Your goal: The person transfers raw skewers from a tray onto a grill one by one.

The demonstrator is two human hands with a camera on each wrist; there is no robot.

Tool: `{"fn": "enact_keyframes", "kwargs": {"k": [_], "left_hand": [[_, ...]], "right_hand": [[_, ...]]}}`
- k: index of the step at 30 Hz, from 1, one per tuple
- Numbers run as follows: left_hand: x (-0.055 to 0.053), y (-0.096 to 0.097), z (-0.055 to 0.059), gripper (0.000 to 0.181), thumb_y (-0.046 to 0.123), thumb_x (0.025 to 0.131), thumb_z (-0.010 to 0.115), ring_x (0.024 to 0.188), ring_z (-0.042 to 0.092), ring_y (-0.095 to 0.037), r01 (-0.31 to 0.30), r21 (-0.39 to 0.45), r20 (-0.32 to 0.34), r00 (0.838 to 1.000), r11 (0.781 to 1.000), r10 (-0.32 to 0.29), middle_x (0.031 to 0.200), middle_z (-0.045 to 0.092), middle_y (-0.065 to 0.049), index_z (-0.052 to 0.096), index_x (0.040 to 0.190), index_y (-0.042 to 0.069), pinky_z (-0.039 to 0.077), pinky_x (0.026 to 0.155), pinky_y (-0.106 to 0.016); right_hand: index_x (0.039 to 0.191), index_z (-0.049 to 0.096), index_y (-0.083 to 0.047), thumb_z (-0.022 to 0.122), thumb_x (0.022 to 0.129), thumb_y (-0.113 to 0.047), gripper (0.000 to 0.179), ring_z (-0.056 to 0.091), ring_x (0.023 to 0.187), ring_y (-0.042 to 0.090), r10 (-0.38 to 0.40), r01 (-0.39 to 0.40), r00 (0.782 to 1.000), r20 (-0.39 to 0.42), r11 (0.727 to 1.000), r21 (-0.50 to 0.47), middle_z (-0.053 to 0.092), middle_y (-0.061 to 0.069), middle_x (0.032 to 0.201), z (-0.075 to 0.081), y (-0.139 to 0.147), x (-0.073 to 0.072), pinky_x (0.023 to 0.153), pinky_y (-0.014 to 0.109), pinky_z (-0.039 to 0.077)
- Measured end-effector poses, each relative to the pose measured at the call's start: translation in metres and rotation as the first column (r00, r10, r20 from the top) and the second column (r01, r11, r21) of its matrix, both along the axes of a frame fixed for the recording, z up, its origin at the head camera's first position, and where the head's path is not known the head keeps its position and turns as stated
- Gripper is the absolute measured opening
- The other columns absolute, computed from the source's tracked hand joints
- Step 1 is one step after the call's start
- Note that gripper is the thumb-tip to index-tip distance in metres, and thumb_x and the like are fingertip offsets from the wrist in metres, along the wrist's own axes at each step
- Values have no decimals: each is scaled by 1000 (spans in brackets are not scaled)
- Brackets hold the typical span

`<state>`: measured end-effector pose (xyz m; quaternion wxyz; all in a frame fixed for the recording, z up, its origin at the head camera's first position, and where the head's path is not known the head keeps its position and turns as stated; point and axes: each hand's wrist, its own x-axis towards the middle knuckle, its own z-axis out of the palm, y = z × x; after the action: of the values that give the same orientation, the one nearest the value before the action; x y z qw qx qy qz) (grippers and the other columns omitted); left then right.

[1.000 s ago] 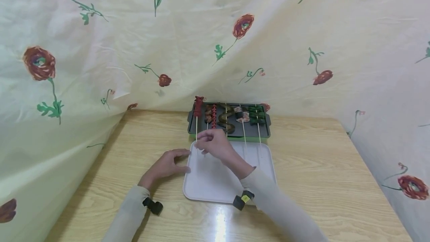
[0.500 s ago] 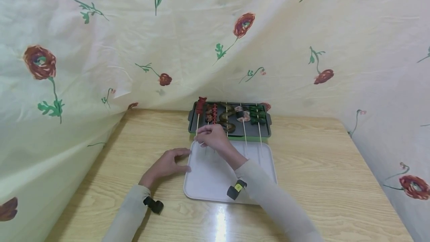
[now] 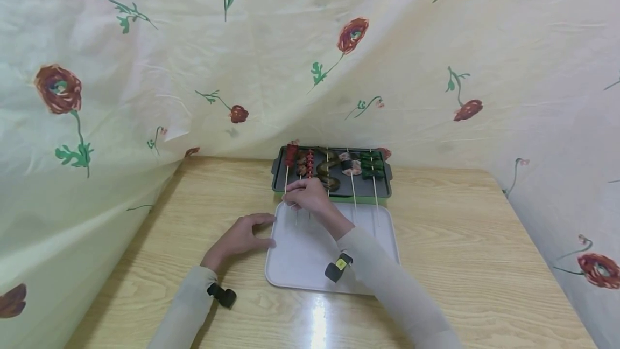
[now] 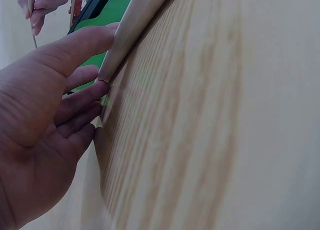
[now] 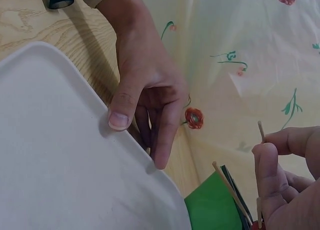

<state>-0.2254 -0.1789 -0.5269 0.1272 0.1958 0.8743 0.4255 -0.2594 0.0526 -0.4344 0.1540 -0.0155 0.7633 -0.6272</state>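
Thumb and fingers of my right hand (image 3: pixel 312 198) pinch the stick of a skewer with red food (image 3: pixel 291 156); the stick's end (image 5: pixel 261 131) pokes out past the fingertips in the right wrist view. The red food lies over the left side of the dark grill pan (image 3: pixel 343 188). My left hand (image 3: pixel 242 238) rests against the left edge of the white tray (image 3: pixel 310 265), thumb and index finger spread apart along it. In the right wrist view, the left thumb (image 5: pixel 120 119) touches the tray's rim.
Several other skewers lie across the pan: brown pieces (image 3: pixel 301 163), small red pieces (image 3: pixel 310 160), a wavy brown strip (image 3: pixel 329 183), a pale and dark roll (image 3: pixel 351 165) and green pieces (image 3: pixel 372 165). Their sticks reach over the tray. A flowered curtain (image 3: pixel 290 69) hangs behind the table (image 3: pixel 460 241).
My right hand has moved slightly up and away, lowering the red skewer toward the pan's left side, so its tip no longer stands above the far rim. The left hand stays put.
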Motion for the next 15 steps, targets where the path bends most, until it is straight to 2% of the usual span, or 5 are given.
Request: {"fn": "enact_keyframes", "kwargs": {"k": [10, 15], "left_hand": [[-1, 1, 1, 67, 37, 83, 86, 142, 48, -26, 8, -13, 6, 1000, 1000, -8, 147, 58, -3, 62, 142, 16, 39, 120, -47], [-1, 0, 1, 67, 36, 83, 87, 142, 48, -26, 8, -11, 6, 1000, 1000, -8, 147, 58, -4, 62, 142, 16, 39, 120, -47]], "right_hand": [[108, 76, 0, 76, 91, -7, 18, 73, 78, 14, 16, -16, 999, 40, 1000, -6, 77, 11, 90, 1, -3, -2, 69, 27, 63], [111, 75, 2, 77, 91, -10, 24, 73, 78, 14, 22, -23, 998, 53, 1000, 14, 77, 10, 90, 1, -3, -5, 69, 26, 63]]}}
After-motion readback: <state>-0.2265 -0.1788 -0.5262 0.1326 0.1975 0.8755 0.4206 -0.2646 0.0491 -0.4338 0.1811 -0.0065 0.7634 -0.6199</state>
